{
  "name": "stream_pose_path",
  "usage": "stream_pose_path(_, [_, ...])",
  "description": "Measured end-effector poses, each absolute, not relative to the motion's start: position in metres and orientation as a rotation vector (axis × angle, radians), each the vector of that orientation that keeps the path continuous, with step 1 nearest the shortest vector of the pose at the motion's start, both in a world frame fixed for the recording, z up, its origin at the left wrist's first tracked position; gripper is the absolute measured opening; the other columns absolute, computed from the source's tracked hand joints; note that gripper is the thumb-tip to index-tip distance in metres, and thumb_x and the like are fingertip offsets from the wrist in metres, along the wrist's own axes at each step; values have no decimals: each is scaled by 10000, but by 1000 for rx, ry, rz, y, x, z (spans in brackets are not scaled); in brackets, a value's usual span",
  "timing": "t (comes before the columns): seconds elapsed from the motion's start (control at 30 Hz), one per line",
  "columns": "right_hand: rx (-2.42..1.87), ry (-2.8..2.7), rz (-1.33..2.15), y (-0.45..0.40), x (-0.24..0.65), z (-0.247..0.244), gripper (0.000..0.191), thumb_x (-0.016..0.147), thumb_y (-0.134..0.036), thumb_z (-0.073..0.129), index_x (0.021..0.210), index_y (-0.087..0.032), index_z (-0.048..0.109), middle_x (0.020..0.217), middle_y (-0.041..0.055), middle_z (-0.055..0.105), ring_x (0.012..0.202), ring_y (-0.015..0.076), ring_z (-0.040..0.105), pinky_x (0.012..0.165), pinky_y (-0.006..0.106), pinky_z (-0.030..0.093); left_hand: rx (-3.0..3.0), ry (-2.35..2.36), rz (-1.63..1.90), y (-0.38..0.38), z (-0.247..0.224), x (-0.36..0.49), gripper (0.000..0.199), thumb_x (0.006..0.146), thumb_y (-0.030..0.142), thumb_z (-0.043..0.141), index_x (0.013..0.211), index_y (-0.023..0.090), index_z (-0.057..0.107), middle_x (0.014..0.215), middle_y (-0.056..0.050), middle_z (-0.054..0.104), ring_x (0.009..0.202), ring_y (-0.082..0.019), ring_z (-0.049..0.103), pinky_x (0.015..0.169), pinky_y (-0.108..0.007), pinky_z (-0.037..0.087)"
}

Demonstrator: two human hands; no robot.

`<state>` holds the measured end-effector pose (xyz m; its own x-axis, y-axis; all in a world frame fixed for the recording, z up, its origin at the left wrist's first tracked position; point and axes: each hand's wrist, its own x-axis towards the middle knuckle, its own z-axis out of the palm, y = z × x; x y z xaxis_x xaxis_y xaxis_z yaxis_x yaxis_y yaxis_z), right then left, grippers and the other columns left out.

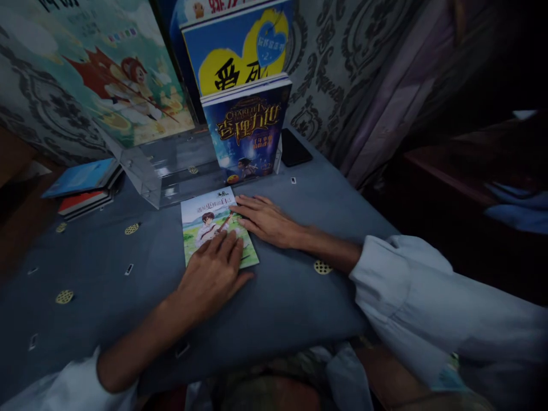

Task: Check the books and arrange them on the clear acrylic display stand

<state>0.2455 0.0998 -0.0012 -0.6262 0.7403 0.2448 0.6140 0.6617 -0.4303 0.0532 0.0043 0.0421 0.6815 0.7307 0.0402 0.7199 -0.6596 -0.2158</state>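
A thin book (203, 214) with a cartoon figure in white on a green and pale cover lies flat on the grey-blue tablecloth (295, 302). My left hand (216, 268) rests flat over the book's lower part, fingers stretched out and slightly apart. At the book's right edge lies my right hand (268, 220), its fingertips touching the cover and its fingers extended. Neither hand grips anything. Behind the book, a dark blue book (250, 137) with gold lettering stands upright in a clear plastic rack (148, 182).
Blue and yellow books (237, 54) stand behind the dark blue one. A large illustrated book (124, 74) leans at the back left. Stacked books (85, 180) lie at the left. A black flat object (295, 149) is right of the rack, near patterned wall covering.
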Motion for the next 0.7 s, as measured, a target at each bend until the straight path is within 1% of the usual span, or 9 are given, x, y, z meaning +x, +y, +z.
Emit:
stream_pose_path(0.1, [-1041, -2439, 469, 93, 247, -3, 433, 1054, -321, 368, 1414, -186, 566, 1522, 128, 516, 1472, 257, 391, 1192, 529, 313, -2635, -1074, -18, 6, 35, 50, 433, 1028, 394, 457, 1291, 90, 617, 1331, -180, 658, 1277, -322, 592, 994, -431, 539])
stream_pose_path(0.23, [-1043, -2387, 538, 95, 248, -4, 431, 1046, -322, 377, 1366, -156, 614, 1480, 147, 558, 1447, 271, 430, 1178, 525, 341, -2605, -957, -207, 8, 34, 49, 340, 1040, 261, 412, 1178, 102, 679, 1177, -132, 739, 1120, -275, 683, 854, -382, 595])
stream_pose_path(0.3, [-1045, -2364, 561, 96, 247, -4, 429, 1043, -337, 386, 1349, -163, 631, 1464, 144, 574, 1434, 277, 448, 1172, 523, 354, -2630, -962, -250, 8, 37, 50, 324, 1037, 243, 414, 1113, 110, 700, 1114, -116, 756, 1065, -257, 701, 824, -366, 601])
stream_pose_path(0.37, [-1042, -2366, 571, 95, 247, -3, 439, 1041, -369, 397, 1353, -166, 629, 1461, 149, 576, 1434, 286, 448, 1172, 532, 354, -2682, -1017, -253, 10, 41, 49, 321, 1038, 292, 434, 1065, 135, 713, 1099, -101, 760, 1047, -246, 703, 851, -365, 596])
stream_pose_path(0.47, [-1052, -2417, 535, 89, 246, -1, 476, 1016, -395, 468, 1394, -133, 589, 1489, 186, 537, 1460, 312, 404, 1184, 549, 327, -2642, -1275, -216, 22, 43, 40, 328, 1023, 368, 479, 1166, 155, 686, 1247, -119, 709, 1179, -270, 651, 945, -397, 566])
stream_pose_path(0.53, [-1058, -2456, 478, 83, 245, -1, 514, 983, -395, 534, 1424, -131, 558, 1513, 202, 502, 1470, 336, 380, 1187, 574, 311, -2460, -1573, -145, 32, 41, 30, 411, 1007, 380, 511, 1308, 117, 611, 1387, -191, 612, 1309, -335, 562, 991, -458, 535])
stream_pose_path(0.6, [-1038, -2492, 447, 78, 245, -3, 540, 971, -409, 551, 1453, -165, 529, 1528, 190, 488, 1475, 341, 369, 1182, 597, 312, -2287, -1867, -80, 41, 36, 19, 507, 996, 383, 527, 1402, 79, 528, 1455, -259, 528, 1361, -393, 504, 1009, -517, 506])
stream_pose_path(0.67, [-1046, -2497, 436, 75, 245, -6, 572, 961, -423, 563, 1475, -177, 507, 1554, 193, 451, 1477, 353, 362, 1182, 601, 316, -2269, -2077, -147, 48, 30, 10, 529, 990, 382, 527, 1443, 109, 493, 1475, -254, 511, 1359, -396, 508, 1024, -531, 486])
stream_pose_path(0.7, [-1054, -2491, 437, 74, 245, -7, 582, 963, -434, 557, 1481, -176, 501, 1562, 196, 437, 1481, 357, 354, 1186, 602, 313, -2306, -2143, -269, 51, 26, 6, 536, 981, 387, 534, 1454, 138, 484, 1478, -233, 516, 1361, -384, 510, 1042, -526, 472])
